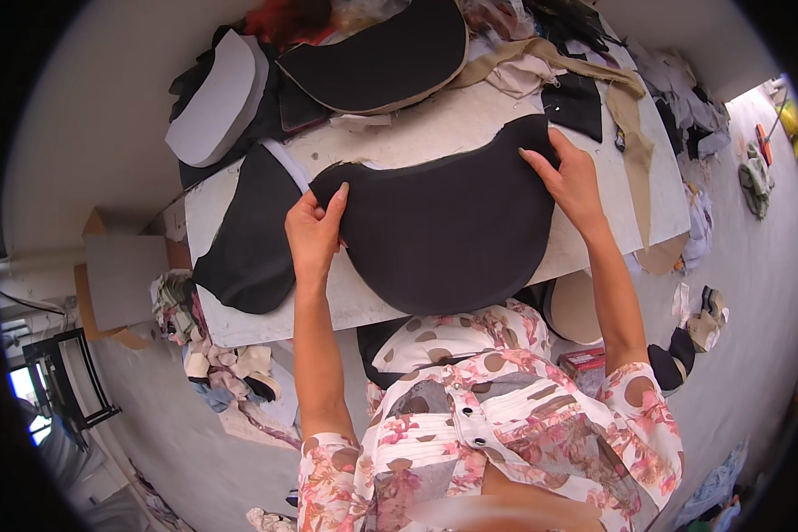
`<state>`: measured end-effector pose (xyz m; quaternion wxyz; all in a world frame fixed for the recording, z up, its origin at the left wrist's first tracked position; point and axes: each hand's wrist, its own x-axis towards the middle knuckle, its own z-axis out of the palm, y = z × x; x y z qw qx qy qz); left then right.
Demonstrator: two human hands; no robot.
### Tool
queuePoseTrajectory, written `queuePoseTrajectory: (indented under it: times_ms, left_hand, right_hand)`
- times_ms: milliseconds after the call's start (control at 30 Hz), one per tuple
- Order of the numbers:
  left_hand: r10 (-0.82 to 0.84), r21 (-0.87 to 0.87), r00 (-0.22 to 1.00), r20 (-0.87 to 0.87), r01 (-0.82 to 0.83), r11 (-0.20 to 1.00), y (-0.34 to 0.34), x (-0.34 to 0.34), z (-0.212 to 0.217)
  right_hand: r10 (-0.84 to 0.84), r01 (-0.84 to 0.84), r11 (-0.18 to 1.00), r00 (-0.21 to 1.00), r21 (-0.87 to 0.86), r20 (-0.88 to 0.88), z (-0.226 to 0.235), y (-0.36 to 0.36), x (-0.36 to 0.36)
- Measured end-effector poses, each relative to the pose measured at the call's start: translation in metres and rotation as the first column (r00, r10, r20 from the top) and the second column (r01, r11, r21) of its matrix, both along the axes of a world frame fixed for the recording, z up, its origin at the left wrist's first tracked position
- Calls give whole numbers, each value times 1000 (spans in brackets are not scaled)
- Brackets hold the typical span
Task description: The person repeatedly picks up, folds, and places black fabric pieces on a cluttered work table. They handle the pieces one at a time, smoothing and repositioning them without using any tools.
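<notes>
A black crescent-shaped fabric panel [448,230] is stretched flat between my two hands, over the near edge of the white table. My left hand [315,226] pinches its left upper corner, thumb on top and fingers underneath. At the opposite upper corner, my right hand [572,182] grips it the same way. The panel's concave edge faces away from me and looks slightly frayed at the left. Beside my left hand lies a loose black fabric piece [252,235]. Beyond the panel rests a stack of black crescent pieces [381,62] with a pale edge.
White curved sheets [217,102] are stacked at the far left of the table [226,330]. A tan fabric strip [634,160] trails across its right side, near a small black piece [574,106]. Fabric scraps [239,372] lie left of the table. A cardboard box [124,275] stands further left.
</notes>
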<state>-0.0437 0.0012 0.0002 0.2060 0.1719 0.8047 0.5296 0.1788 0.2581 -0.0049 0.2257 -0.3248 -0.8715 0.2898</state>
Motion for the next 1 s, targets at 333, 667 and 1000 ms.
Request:
queuePoseTrajectory:
  times_ms: [333, 667, 1000]
  left_hand:
    - [15, 13, 999, 32, -16, 1000, 3, 2, 8]
    - [-2, 29, 999, 52, 0, 1000, -2, -5, -3]
    - [-4, 39, 998, 68, 2, 999, -3, -5, 1]
  right_hand:
    - [702, -655, 692, 708, 303, -73, 55, -63, 19]
    - [803, -810, 451, 552, 375, 226, 34, -91, 29]
    - [815, -836, 414, 517, 360, 264, 33, -95, 33]
